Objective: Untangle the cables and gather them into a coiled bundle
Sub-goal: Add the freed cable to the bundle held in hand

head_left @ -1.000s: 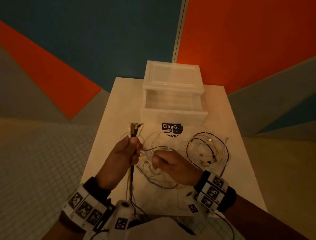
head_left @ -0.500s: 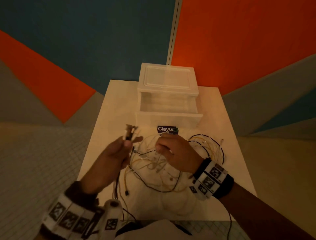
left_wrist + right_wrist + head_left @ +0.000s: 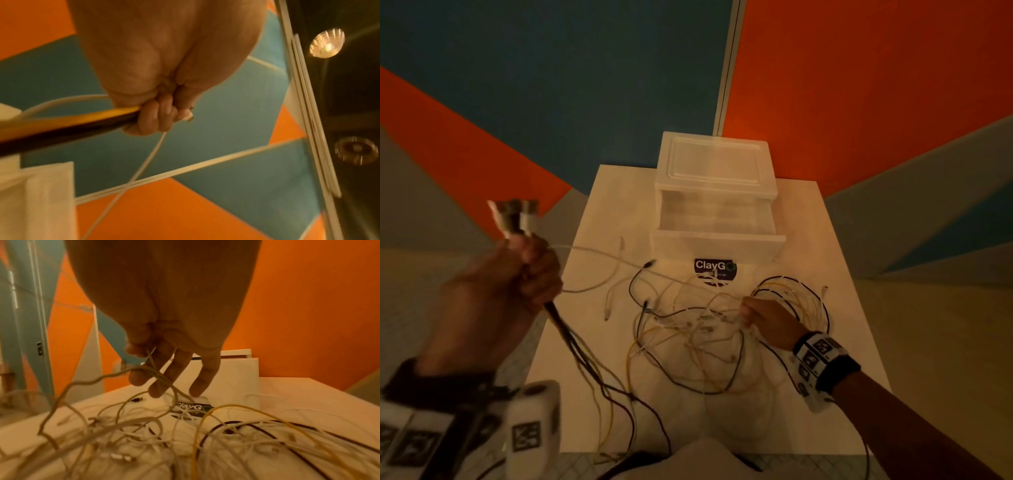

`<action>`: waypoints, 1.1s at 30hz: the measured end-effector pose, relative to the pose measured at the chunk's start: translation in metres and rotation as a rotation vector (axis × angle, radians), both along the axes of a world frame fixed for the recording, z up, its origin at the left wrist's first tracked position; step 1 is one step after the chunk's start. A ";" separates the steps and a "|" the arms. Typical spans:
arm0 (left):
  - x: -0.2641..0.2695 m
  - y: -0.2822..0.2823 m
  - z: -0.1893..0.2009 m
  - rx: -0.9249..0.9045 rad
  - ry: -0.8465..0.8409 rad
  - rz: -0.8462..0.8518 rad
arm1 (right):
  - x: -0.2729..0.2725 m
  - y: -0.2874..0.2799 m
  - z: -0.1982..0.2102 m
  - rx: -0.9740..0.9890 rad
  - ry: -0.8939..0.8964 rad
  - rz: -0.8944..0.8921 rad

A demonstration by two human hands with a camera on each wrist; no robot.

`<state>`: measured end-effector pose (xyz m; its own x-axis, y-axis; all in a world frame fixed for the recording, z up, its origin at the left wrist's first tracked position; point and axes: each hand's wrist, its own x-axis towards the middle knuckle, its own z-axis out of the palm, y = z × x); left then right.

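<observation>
A tangle of white, yellow and black cables [image 3: 698, 329] lies spread over the white table [image 3: 599, 205]. My left hand [image 3: 517, 274] is raised off the table's left edge and grips a bunch of cable ends [image 3: 515, 216]; its fist [image 3: 156, 116] is closed round the yellow and black strands, which trail down toward me. A white strand [image 3: 599, 255] stretches from it to the tangle. My right hand [image 3: 763, 315] sits low over the tangle's right side. Its thumb and forefinger pinch a thin pale cable [image 3: 151, 356], the other fingers [image 3: 203, 379] hanging straight. A separate loose coil [image 3: 801, 298] lies right of it.
A translucent plastic drawer box [image 3: 715, 192] stands at the table's far middle with its drawer [image 3: 717, 240] pulled out toward me. A dark round sticker [image 3: 715, 270] lies in front of it. Orange and teal wall panels rise behind.
My left hand has lifted up and to the left with the bunch of ends, drawing strands taut out of the tangle. My right hand has moved right and down onto the tangle.
</observation>
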<state>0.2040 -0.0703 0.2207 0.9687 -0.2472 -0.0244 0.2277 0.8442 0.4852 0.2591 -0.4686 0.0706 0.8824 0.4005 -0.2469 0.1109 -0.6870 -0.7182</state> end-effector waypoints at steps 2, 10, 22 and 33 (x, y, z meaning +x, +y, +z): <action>-0.006 -0.017 -0.008 0.430 0.050 0.077 | -0.002 0.008 0.005 0.063 -0.136 -0.044; -0.013 -0.111 -0.034 0.838 0.095 0.048 | -0.032 0.087 0.094 0.073 -0.395 0.222; 0.006 -0.039 -0.008 -0.071 0.061 -0.001 | -0.036 0.030 0.013 0.117 0.082 0.103; -0.006 -0.058 -0.022 0.673 0.074 0.137 | -0.026 0.021 0.066 0.373 -0.290 -0.341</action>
<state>0.1982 -0.1285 0.1988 0.9800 -0.0304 -0.1968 0.1930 0.3880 0.9012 0.2335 -0.4480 0.1370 0.9872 0.0956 0.1277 0.1565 -0.4250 -0.8916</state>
